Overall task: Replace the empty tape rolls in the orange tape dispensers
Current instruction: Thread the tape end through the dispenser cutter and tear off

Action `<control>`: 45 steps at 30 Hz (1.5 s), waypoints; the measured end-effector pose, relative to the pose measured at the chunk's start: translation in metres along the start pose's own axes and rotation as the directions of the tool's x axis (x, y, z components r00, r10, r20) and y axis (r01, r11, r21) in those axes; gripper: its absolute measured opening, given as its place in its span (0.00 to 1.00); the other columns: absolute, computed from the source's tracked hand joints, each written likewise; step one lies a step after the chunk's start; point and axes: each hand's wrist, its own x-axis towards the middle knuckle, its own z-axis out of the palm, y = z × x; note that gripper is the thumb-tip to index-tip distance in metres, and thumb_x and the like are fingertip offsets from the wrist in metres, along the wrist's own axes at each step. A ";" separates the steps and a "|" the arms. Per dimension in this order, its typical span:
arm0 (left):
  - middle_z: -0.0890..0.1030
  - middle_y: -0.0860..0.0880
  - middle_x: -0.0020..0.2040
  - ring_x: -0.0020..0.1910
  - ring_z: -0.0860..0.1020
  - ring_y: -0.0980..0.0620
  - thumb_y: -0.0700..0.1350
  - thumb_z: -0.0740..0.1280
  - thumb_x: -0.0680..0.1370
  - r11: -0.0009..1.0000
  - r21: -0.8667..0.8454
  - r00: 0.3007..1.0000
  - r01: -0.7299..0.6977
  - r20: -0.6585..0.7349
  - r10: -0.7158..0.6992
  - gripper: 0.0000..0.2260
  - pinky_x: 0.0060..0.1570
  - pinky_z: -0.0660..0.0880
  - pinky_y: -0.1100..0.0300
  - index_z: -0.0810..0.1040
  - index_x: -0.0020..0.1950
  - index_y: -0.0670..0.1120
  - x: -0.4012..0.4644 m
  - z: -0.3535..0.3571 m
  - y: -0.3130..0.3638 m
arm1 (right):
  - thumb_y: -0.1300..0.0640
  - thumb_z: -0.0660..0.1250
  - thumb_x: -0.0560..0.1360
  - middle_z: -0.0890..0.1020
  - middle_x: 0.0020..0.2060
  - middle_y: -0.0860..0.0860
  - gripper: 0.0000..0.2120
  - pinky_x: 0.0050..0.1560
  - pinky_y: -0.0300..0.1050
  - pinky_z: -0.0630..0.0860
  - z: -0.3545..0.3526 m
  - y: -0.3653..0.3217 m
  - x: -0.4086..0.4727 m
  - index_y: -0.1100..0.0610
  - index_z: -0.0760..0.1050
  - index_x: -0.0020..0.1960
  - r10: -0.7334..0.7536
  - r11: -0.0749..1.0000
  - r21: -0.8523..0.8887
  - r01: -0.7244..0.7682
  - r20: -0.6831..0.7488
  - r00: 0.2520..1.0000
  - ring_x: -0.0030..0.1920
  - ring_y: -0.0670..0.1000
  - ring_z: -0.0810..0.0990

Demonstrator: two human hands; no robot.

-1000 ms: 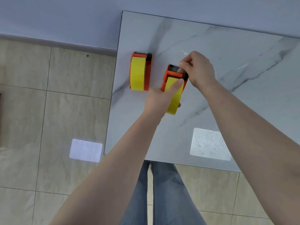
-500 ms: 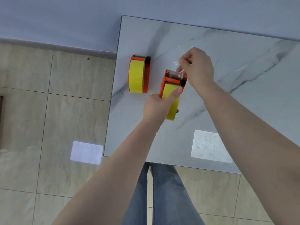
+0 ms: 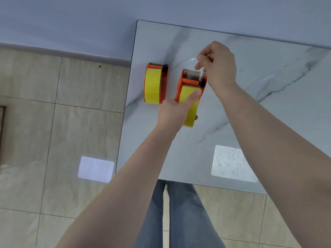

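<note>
Two orange tape dispensers with yellow rolls lie on the marble table (image 3: 268,108). The left dispenser (image 3: 155,83) rests untouched near the table's left edge. My left hand (image 3: 176,111) grips the right dispenser (image 3: 190,92), with the index finger laid across its yellow roll. Just past that dispenser's serrated blade, my right hand (image 3: 217,67) pinches the free end of a clear tape strip (image 3: 201,68). The strip runs from the dispenser's front up to my fingertips.
The table's left edge is close beside the left dispenser, with beige floor tiles (image 3: 53,122) below it. A grey wall (image 3: 71,24) runs along the table's far side. My legs in jeans (image 3: 179,215) stand at the table's near edge.
My right hand has pulled the clear tape end up and away from the blade. My left hand has kept its grip on the right dispenser.
</note>
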 end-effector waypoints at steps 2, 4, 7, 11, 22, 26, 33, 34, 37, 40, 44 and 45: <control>0.67 0.57 0.13 0.16 0.69 0.68 0.60 0.67 0.75 0.999 0.035 1.000 -0.009 -0.012 0.010 0.21 0.18 0.62 0.76 0.65 0.34 0.46 -0.002 -0.004 0.005 | 0.55 0.64 0.74 0.84 0.33 0.45 0.03 0.48 0.54 0.79 0.002 -0.004 -0.004 0.49 0.72 0.41 -0.037 0.999 0.029 0.036 0.037 0.999 0.38 0.45 0.82; 0.66 0.58 0.12 0.16 0.69 0.69 0.60 0.67 0.75 1.000 0.024 0.999 -0.011 -0.039 0.012 0.21 0.18 0.62 0.76 0.64 0.34 0.47 -0.003 -0.007 0.010 | 0.53 0.65 0.74 0.84 0.35 0.44 0.04 0.50 0.52 0.79 0.002 -0.007 -0.008 0.47 0.72 0.41 -0.036 0.999 0.038 0.034 0.062 0.997 0.40 0.45 0.83; 0.68 0.57 0.13 0.15 0.70 0.66 0.60 0.68 0.75 1.000 0.019 0.999 -0.011 -0.046 0.012 0.21 0.18 0.64 0.75 0.65 0.34 0.47 0.002 -0.009 0.009 | 0.53 0.65 0.73 0.84 0.35 0.43 0.08 0.50 0.48 0.79 0.001 -0.006 -0.010 0.56 0.80 0.44 0.003 1.000 0.028 -0.006 0.116 0.993 0.39 0.40 0.82; 0.84 0.48 0.31 0.34 0.84 0.54 0.65 0.70 0.71 1.000 0.031 1.000 0.006 -0.026 -0.005 0.25 0.46 0.79 0.58 0.78 0.47 0.42 0.006 -0.006 0.001 | 0.52 0.65 0.72 0.84 0.33 0.44 0.09 0.49 0.51 0.81 -0.002 -0.008 -0.006 0.53 0.82 0.38 0.046 0.998 0.038 -0.049 0.083 0.996 0.38 0.43 0.82; 0.77 0.53 0.38 0.23 0.79 0.60 0.63 0.69 0.72 0.992 -0.070 0.994 0.102 -0.018 -0.103 0.18 0.44 0.79 0.57 0.73 0.45 0.49 -0.001 -0.016 0.002 | 0.53 0.66 0.73 0.85 0.32 0.49 0.10 0.44 0.52 0.79 -0.003 -0.010 0.008 0.50 0.81 0.34 0.088 0.993 0.070 -0.093 0.073 0.993 0.39 0.49 0.84; 0.78 0.53 0.39 0.27 0.79 0.57 0.64 0.68 0.72 0.992 -0.088 0.996 0.091 -0.001 -0.091 0.18 0.44 0.79 0.57 0.72 0.44 0.51 -0.002 -0.018 0.004 | 0.55 0.65 0.75 0.84 0.31 0.45 0.11 0.44 0.44 0.77 -0.004 -0.009 0.011 0.53 0.80 0.36 0.094 0.992 0.076 -0.098 0.065 0.993 0.39 0.44 0.83; 0.75 0.54 0.37 0.29 0.76 0.58 0.64 0.68 0.72 0.995 -0.019 0.995 0.098 -0.004 -0.098 0.18 0.41 0.77 0.60 0.67 0.39 0.52 0.000 -0.018 0.008 | 0.54 0.64 0.76 0.83 0.31 0.44 0.11 0.50 0.44 0.78 -0.004 -0.015 0.008 0.54 0.82 0.39 0.085 0.995 0.052 -0.084 -0.012 0.996 0.41 0.44 0.83; 0.75 0.54 0.37 0.29 0.76 0.58 0.64 0.68 0.72 0.995 -0.018 0.995 0.099 -0.004 -0.099 0.18 0.39 0.77 0.60 0.66 0.39 0.52 0.002 -0.018 0.008 | 0.54 0.64 0.76 0.83 0.31 0.45 0.11 0.50 0.45 0.79 -0.004 -0.016 0.007 0.54 0.82 0.38 0.071 0.996 0.055 -0.070 -0.014 0.997 0.41 0.44 0.83; 0.81 0.51 0.35 0.28 0.81 0.58 0.62 0.68 0.73 0.995 -0.009 0.995 0.095 -0.011 -0.095 0.17 0.43 0.79 0.59 0.73 0.43 0.49 0.006 -0.020 0.006 | 0.53 0.64 0.75 0.83 0.32 0.43 0.10 0.48 0.45 0.80 0.000 -0.018 0.003 0.54 0.82 0.40 0.003 0.998 0.066 -0.006 0.048 0.999 0.39 0.43 0.82; 0.86 0.44 0.45 0.37 0.85 0.51 0.53 0.70 0.76 0.989 -0.109 0.992 0.100 0.093 -0.090 0.17 0.45 0.80 0.60 0.78 0.57 0.42 0.008 -0.023 0.003 | 0.54 0.64 0.76 0.84 0.33 0.42 0.10 0.49 0.46 0.79 0.001 -0.020 0.002 0.54 0.82 0.41 -0.049 0.995 0.091 0.039 0.107 0.993 0.39 0.42 0.82; 0.85 0.44 0.45 0.36 0.84 0.48 0.50 0.70 0.76 0.969 -0.211 0.987 0.130 0.122 -0.106 0.18 0.48 0.81 0.55 0.79 0.59 0.39 0.010 -0.020 0.001 | 0.56 0.64 0.75 0.83 0.33 0.44 0.10 0.47 0.45 0.79 -0.002 -0.018 0.009 0.58 0.82 0.40 -0.069 0.991 0.125 0.053 0.132 0.989 0.40 0.52 0.83; 0.85 0.44 0.44 0.37 0.84 0.48 0.53 0.70 0.75 0.967 -0.208 0.984 0.149 0.126 -0.124 0.20 0.50 0.81 0.53 0.79 0.59 0.39 0.009 -0.017 0.002 | 0.57 0.64 0.75 0.83 0.32 0.46 0.10 0.45 0.44 0.78 -0.002 -0.018 0.010 0.59 0.82 0.40 -0.071 0.988 0.144 0.053 0.125 0.990 0.38 0.53 0.82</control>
